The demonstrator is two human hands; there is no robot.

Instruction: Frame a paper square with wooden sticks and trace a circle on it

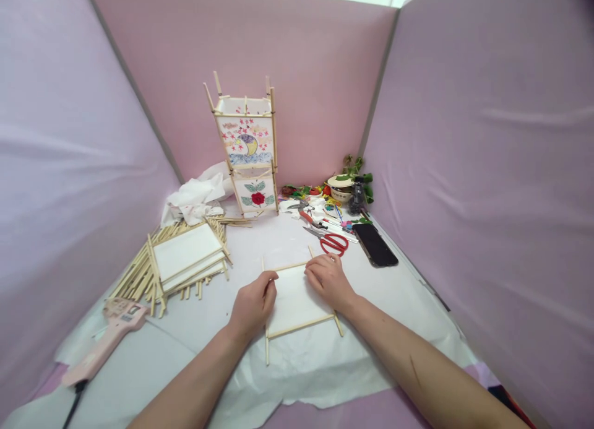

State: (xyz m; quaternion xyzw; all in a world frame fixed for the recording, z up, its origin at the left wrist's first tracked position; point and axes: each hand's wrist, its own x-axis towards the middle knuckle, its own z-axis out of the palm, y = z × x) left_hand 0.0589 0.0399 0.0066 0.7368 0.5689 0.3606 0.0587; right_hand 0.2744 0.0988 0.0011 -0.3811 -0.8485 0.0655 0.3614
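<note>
A wooden stick frame with a white sheet [297, 302] lies flat on the covered table before me. Its sticks cross at the corners, and their ends stick out past them. My left hand [253, 304] grips its left side near the upper corner, fingers curled and thumb against the index finger. Bent over the upper right corner are the fingers of my right hand [330, 281], closed on the frame, with their tips partly hidden. Just beyond the right hand rest red-handled scissors [334, 244].
At left, similar stick frames [185, 255] lie on a heap of wooden sticks [134, 279], near a pink glue gun [109, 342]. A two-tier stick lantern [245, 144] with painted panels stands behind. A phone [375, 244], pliers [312, 218] and a bowl [341, 189] are at right.
</note>
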